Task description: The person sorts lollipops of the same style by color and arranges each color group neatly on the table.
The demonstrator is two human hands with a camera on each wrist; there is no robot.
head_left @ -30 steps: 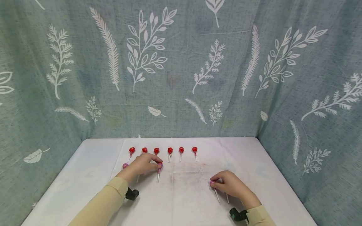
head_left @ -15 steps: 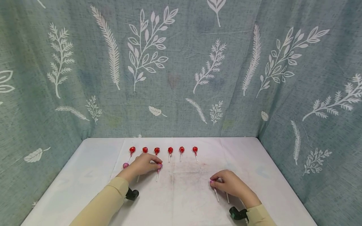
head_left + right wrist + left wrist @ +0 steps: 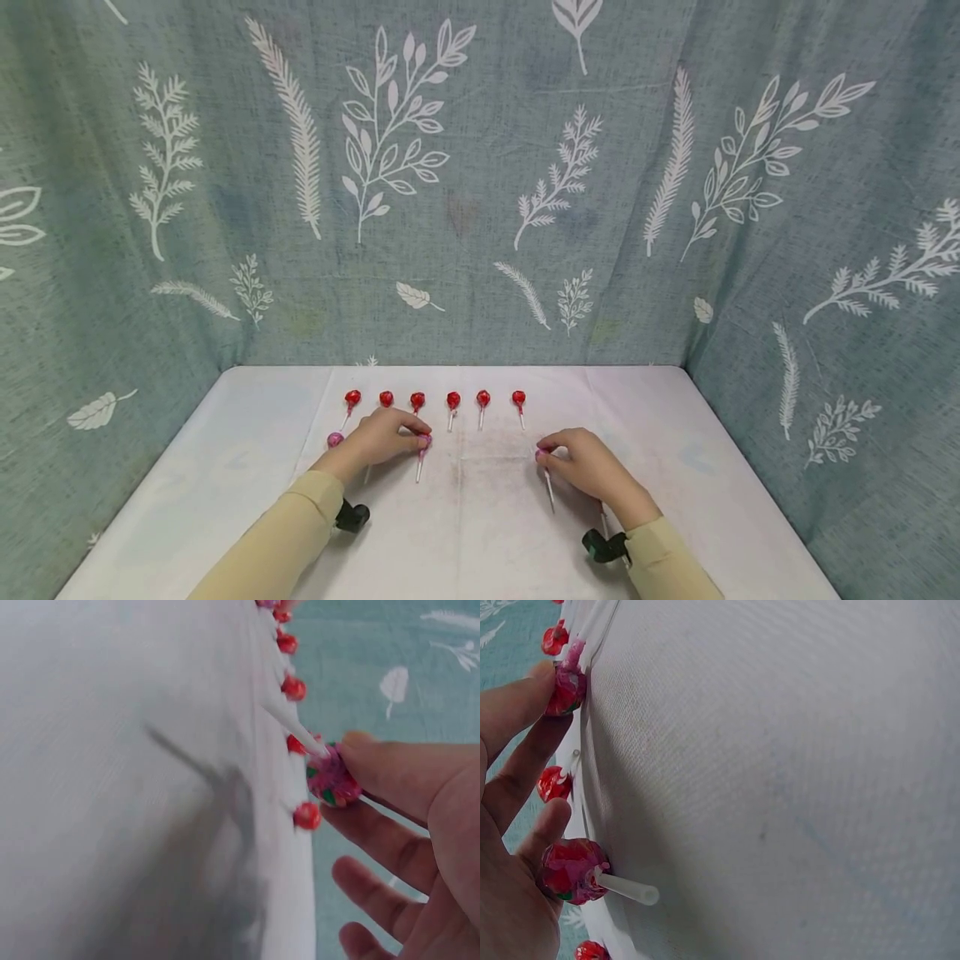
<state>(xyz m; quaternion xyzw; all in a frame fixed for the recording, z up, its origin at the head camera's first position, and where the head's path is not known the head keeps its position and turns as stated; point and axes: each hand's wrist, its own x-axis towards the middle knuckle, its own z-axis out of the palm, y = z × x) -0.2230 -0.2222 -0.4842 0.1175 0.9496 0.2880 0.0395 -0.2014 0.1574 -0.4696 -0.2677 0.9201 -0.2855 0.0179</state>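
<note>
My left hand (image 3: 386, 435) pinches the head of a pink lollipop (image 3: 568, 688) between thumb and fingertip, its stick toward me, close below the red row. Another pink lollipop (image 3: 574, 870) lies by that hand's lower fingers in the left wrist view; in the head view the hand mostly covers it, leaving its stick visible. Farther left is a pink lollipop (image 3: 335, 439) by the wrist. Right of centre, my right hand (image 3: 592, 467) pinches a pink lollipop (image 3: 334, 776) by its head, other fingers spread loosely. The stick's shadow falls apart from it on the white cloth.
Several red lollipops (image 3: 453, 400) lie in a row along the back of the white table (image 3: 495, 550), sticks toward me. Under my right wrist another lollipop stick (image 3: 604, 521) shows. A leaf-patterned green curtain (image 3: 465, 317) encloses the back and sides.
My right hand has moved left and farther back with its pink lollipop, away from the stick that lay beside it. The left hand stays in place, still pinching its lollipop.
</note>
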